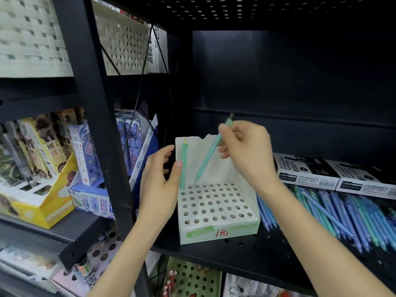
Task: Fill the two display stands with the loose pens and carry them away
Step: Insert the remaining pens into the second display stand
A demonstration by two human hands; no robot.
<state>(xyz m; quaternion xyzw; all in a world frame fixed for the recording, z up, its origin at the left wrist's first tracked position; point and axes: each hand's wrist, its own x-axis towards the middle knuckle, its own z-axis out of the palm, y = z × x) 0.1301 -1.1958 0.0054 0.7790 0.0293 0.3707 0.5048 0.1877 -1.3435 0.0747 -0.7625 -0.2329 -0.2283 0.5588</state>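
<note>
A white cardboard display stand (216, 230) with a grid of holes sits on the black shelf. One green pen (183, 166) stands upright in its back left corner hole. My left hand (159, 179) grips the stand's left wall, thumb against that pen. My right hand (246, 151) pinches a second green pen (209, 155), tilted, its tip down just above the back row of holes. A heap of loose blue and green pens (342, 213) lies on the shelf to the right of the stand.
Two black and white marker boxes (334, 174) lie behind the loose pens. A black upright post (107, 146) stands left of the stand. Yellow and blue product boxes (64, 174) fill the left shelf. White baskets (124, 39) sit above.
</note>
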